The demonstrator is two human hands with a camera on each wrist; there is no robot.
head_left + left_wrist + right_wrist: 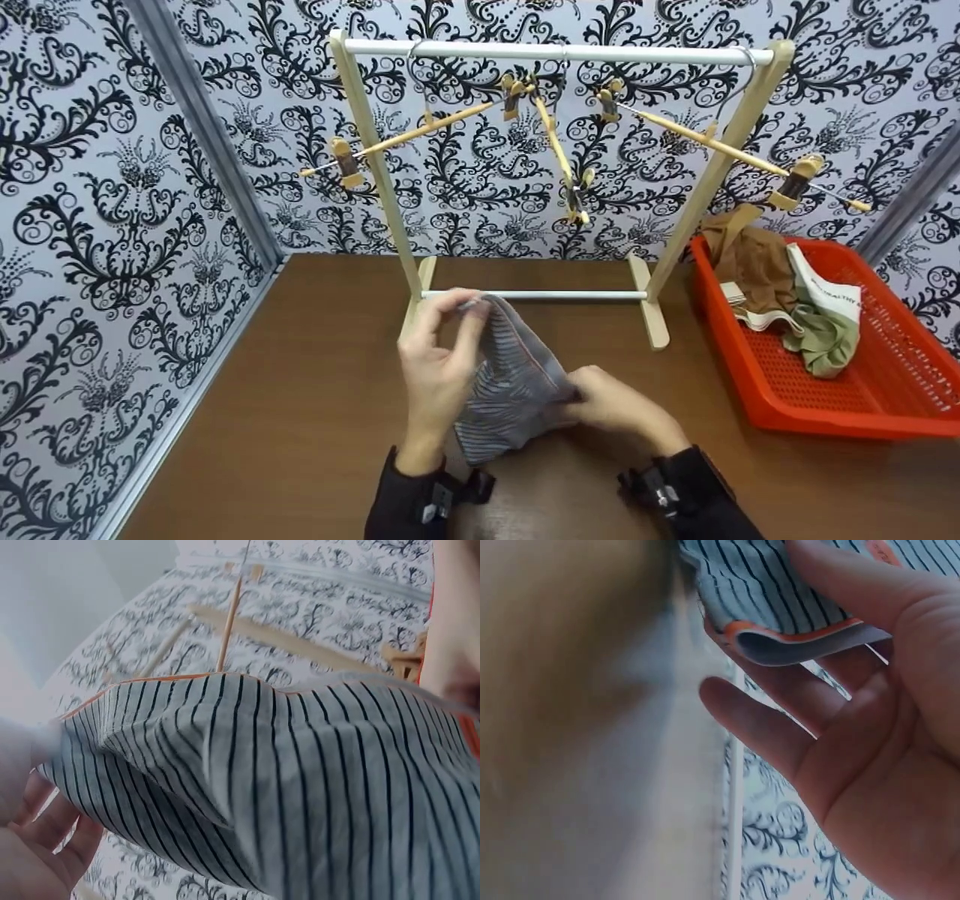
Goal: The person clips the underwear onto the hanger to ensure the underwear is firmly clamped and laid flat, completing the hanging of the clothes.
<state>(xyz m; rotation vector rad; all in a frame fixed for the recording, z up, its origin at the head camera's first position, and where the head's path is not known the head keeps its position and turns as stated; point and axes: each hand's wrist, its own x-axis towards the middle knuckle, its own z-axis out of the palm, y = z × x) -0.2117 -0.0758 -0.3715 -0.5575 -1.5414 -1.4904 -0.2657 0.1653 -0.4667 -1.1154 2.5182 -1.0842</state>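
A grey garment (514, 386) with thin dark stripes and an orange-lined edge is stretched between both hands, over the table in front of the rack. My left hand (439, 367) pinches its upper corner between thumb and fingers. Lower down on the right side, my right hand (615, 405) grips the other end of the edge. In the left wrist view the striped cloth (315, 780) hangs in folds from its orange-trimmed edge. The right wrist view has the thumb on top of the doubled edge (780, 645) and fingers beneath, near a small orange label (883, 550).
Behind the garment stands a wooden rack (382, 180) with a white top rail (555, 50). From it hang three clip hangers, on the left (427, 133), in the middle (553, 139) and on the right (697, 139). A red basket (757, 390) at the right holds brown (757, 262) and green (829, 341) garments.
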